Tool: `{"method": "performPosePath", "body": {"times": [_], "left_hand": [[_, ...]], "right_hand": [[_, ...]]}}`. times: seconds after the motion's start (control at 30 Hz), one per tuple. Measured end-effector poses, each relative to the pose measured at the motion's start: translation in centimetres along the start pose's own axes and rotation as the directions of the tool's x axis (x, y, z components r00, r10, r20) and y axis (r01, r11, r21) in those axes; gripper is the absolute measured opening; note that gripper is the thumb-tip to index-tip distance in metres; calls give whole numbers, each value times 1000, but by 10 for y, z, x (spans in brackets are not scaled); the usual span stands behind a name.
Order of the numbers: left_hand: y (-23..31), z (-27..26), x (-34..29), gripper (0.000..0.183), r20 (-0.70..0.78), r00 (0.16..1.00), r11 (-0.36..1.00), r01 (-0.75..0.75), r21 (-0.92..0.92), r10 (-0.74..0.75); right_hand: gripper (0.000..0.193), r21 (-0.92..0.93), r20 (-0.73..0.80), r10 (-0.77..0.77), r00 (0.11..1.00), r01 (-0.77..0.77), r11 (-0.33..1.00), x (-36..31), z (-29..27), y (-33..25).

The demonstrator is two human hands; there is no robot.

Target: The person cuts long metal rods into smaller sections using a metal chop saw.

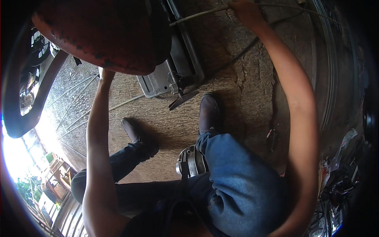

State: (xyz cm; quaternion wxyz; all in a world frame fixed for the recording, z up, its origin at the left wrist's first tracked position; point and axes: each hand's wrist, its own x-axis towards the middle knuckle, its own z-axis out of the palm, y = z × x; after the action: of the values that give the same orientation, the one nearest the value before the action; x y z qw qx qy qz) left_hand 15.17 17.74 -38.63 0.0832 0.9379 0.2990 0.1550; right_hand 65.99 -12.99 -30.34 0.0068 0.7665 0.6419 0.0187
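The red, worn guard of what looks like a cut-off saw fills the upper left, over a grey metal base with a screw vise. My right hand reaches to the top right with its fingers closed around a long thin metal rod. From there the rod runs leftward behind the guard and out of sight. Only the wrist and edge of my left hand show under the guard's lower rim; its fingers are hidden, so what it grips cannot be seen.
Several thin rods stretch across the floor at left; more long bars lie at far right. A ribbed metal housing sits between my legs. Mixed clutter lies at lower right, and a wooden frame stands at lower left.
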Motion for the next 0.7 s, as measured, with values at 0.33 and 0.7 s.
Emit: {"method": "performPosePath", "body": {"times": [0.33, 0.7], "left_hand": [[14, -31, 27, 21, 182, 971, 988, -147, -42, 153], [14, -41, 33, 19, 398, 895, 974, -136, -184, 200]], "right_hand": [[13, 119, 157, 76, 985, -95, 988, 10, -10, 2], [38, 211, 474, 36, 880, -154, 965, 25, -32, -21]]}}
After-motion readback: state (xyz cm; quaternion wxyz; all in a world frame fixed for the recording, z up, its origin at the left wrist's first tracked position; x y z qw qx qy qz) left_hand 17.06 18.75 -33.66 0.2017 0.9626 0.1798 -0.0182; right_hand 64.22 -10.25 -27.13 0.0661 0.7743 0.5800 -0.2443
